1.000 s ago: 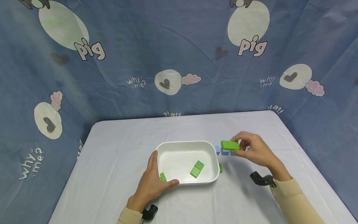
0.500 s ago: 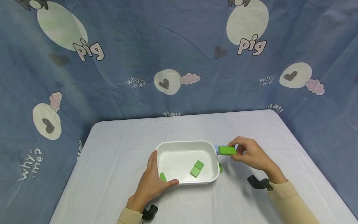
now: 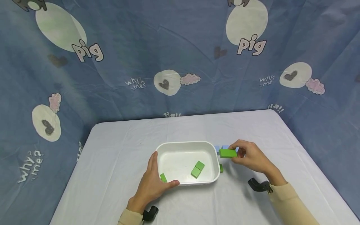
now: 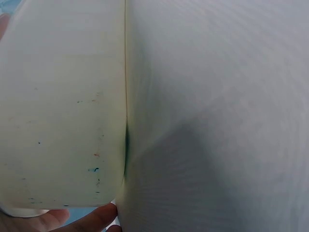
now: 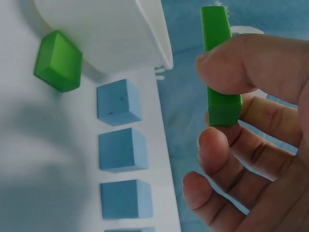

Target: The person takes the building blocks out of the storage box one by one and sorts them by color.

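Observation:
My right hand [image 3: 248,156] pinches a long green block [image 3: 228,153] between thumb and fingers, just right of the white tray, above the table. In the right wrist view the thumb lies across the green block [image 5: 218,36]. My left hand [image 3: 153,184] spans the tray's near left corner, fingers straight along the left side and thumb along the front rim of the white tray [image 3: 185,142]. Inside it lie two green blocks [image 3: 196,172] touching each other and another green block [image 3: 163,177] at the near left, partly hidden by the hand.
A green block [image 5: 59,61] sits on the table right beside the tray. Several blue blocks [image 5: 119,103] stand in a spaced row near it, partly hidden in the head view by my right hand. A patterned blue cloth [image 3: 168,47] hangs behind the white-covered table [image 3: 112,175].
My right hand has moved down, nearer me and slightly left, with the long green block in its grip. My left hand and the tray stay where they were.

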A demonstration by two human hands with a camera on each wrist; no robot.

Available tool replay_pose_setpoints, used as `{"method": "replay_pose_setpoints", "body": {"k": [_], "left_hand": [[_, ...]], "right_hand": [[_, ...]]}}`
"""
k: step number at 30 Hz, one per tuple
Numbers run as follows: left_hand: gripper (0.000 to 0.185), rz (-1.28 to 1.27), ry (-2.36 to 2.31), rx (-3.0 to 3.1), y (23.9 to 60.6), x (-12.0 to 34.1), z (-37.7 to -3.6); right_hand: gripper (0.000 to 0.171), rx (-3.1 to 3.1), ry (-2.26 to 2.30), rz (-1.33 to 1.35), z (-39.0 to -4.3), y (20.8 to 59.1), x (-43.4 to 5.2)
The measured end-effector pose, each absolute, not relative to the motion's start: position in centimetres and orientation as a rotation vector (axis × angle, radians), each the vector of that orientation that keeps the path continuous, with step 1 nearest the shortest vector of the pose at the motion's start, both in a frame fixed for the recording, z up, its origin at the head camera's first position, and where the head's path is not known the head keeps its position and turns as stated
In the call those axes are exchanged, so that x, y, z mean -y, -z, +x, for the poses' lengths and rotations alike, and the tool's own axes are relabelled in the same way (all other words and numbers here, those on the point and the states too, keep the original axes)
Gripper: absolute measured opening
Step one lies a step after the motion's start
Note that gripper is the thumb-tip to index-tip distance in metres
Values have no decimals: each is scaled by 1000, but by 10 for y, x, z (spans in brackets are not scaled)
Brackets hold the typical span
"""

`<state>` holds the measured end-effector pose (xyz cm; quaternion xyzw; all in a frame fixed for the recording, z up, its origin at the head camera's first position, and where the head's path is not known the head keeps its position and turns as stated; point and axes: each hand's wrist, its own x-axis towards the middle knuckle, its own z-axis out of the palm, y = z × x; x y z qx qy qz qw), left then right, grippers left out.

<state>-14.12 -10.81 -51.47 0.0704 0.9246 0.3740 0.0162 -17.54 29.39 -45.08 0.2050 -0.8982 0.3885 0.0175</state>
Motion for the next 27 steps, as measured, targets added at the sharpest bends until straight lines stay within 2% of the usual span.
{"method": "replay_pose_setpoints", "body": {"k": [27], "left_hand": [[143, 243, -1152, -2898, 514, 108, -141]], "right_hand": [[37, 2816, -1122, 605, -177, 454, -305]]}}
